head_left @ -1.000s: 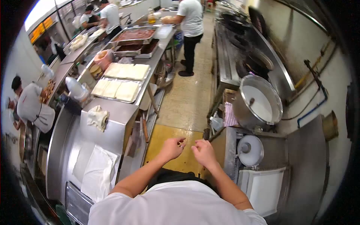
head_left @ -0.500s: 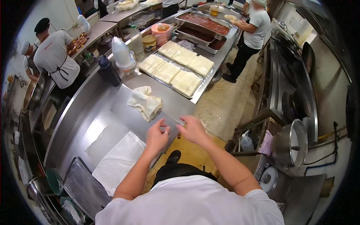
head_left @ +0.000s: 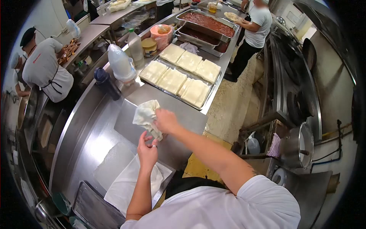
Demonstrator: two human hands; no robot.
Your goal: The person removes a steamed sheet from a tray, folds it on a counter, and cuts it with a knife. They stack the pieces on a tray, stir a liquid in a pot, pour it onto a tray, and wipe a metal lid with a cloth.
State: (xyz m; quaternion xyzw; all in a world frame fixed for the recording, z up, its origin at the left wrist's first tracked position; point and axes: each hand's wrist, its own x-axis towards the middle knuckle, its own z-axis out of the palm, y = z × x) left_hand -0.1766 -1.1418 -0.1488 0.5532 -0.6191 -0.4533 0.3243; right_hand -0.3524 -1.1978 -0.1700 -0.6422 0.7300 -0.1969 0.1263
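A crumpled off-white cloth (head_left: 145, 115) is on the steel worktop (head_left: 173, 144), below a tray. My right hand (head_left: 166, 121) has its fingers closed on the right side of this cloth. Just below it is my left hand (head_left: 147, 152), its fingers apart and curved near the cloth's lower end, with a ring on one finger. A flat white sheet (head_left: 127, 183) lies to the left of my left forearm, partly hidden by it. Beyond the cloth, a metal tray (head_left: 143, 80) holds several pale rectangular pastry-like slabs (head_left: 171, 81) in two rows.
Deep pans of red filling (head_left: 206, 22) stand at the back. A dark bottle (head_left: 107, 84), a wrapped white container (head_left: 120, 63) and a tub (head_left: 149, 47) line the left edge. An empty dark tray (head_left: 95, 204) lies lower left. Co-workers stand at left (head_left: 47, 68) and upper right (head_left: 256, 28).
My right hand has moved up and left and taken hold of the crumpled cloth. My left hand has shifted slightly left and down. The view has shifted a little.
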